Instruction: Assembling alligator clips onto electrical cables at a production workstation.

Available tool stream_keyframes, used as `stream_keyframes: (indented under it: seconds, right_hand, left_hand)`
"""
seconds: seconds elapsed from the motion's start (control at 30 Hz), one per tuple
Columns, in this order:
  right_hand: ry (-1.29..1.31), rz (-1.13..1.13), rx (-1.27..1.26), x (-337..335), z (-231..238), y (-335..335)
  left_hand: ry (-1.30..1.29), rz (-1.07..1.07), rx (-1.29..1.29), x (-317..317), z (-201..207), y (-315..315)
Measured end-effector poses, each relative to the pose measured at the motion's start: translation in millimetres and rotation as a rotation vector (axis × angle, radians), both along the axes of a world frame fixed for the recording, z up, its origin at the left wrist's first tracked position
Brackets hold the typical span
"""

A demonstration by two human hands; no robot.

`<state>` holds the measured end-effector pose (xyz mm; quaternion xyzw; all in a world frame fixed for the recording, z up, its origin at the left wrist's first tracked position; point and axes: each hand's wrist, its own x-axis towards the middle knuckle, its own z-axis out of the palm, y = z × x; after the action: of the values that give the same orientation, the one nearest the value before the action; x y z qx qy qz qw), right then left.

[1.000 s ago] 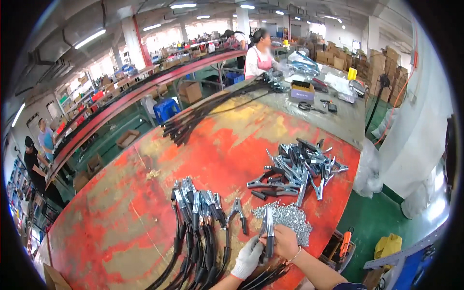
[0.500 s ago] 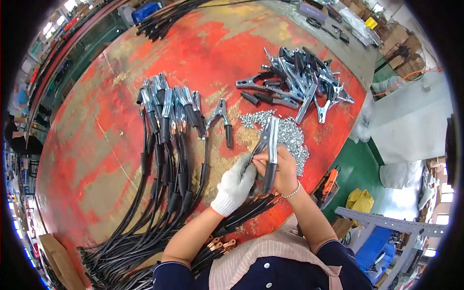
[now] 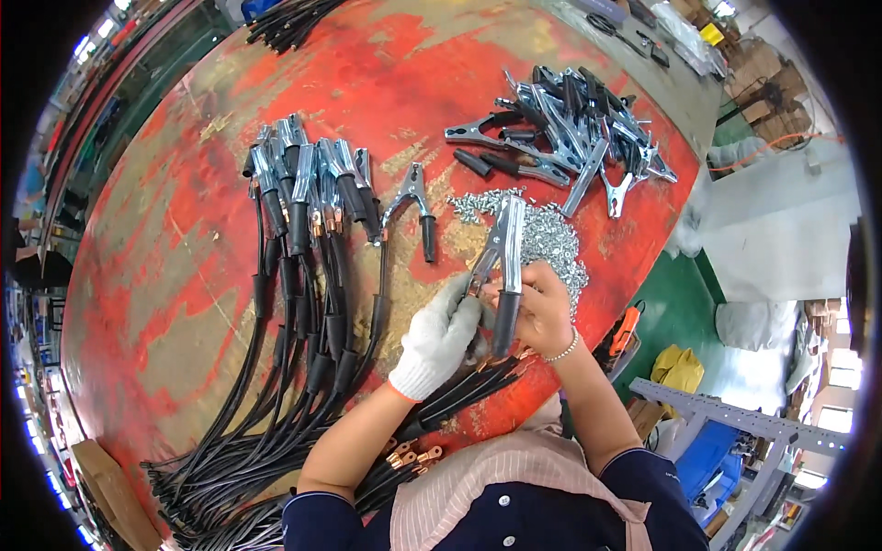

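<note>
My right hand [image 3: 542, 310], bare with a bead bracelet, grips a metal clamp [image 3: 504, 262] with black handle sleeves, jaws pointing away from me. My left hand [image 3: 439, 338], in a white knit glove, touches the clamp's lower handle next to the right hand. Just beyond the clamp lies a heap of small silver screws [image 3: 551, 239]. A single clamp [image 3: 411, 202] rests on the red worktable [image 3: 184, 275] to the left of the screws. Black cables with copper lugs [image 3: 413, 456] run under my forearms.
A row of clamps fitted to black cables [image 3: 308, 193] lies at the left, the cables trailing toward me. A pile of loose clamps [image 3: 574, 124] sits at the far right. An orange-handled tool [image 3: 626, 329] lies by the table's right edge. More cables [image 3: 285, 16] lie at the far end.
The view has tilted down from the workshop onto the table. The clamp has stayed in both hands and now sits closer to my body.
</note>
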<state>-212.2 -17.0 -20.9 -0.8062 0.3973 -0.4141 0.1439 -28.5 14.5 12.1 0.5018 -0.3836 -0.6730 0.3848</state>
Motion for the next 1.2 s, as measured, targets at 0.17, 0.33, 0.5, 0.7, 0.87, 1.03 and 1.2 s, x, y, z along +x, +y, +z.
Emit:
stream_keyframes:
  seconds: [0.17,0.33,0.5,0.7,0.87,1.03,1.2]
  right_hand:
    - [0.029,-0.015,0.04,2,5,4]
    - [-0.008,0.074,0.085,1,13,0]
    - [0.214,-0.093,-0.088,-36,8,-16]
    - [0.813,-0.26,-0.299,-113,18,-93]
    - [1.078,-0.035,-0.306,-130,10,-124]
    - [0.689,-0.179,-0.391,-144,59,-123]
    - [-0.715,-0.362,0.246,-148,79,-78]
  left_hand:
    - [-0.033,-0.028,-0.011,-1,-1,-1]
    - [-0.188,-0.04,-0.093,-6,-15,2]
    - [-0.315,0.089,-0.213,14,-10,-7]
    - [-1.239,-0.052,-0.296,44,-3,-49]
    - [-1.743,-0.261,-0.28,43,-14,-60]
    - [-1.79,-0.237,-0.524,44,5,-28]
    - [-1.268,-0.677,-0.565,23,9,2]
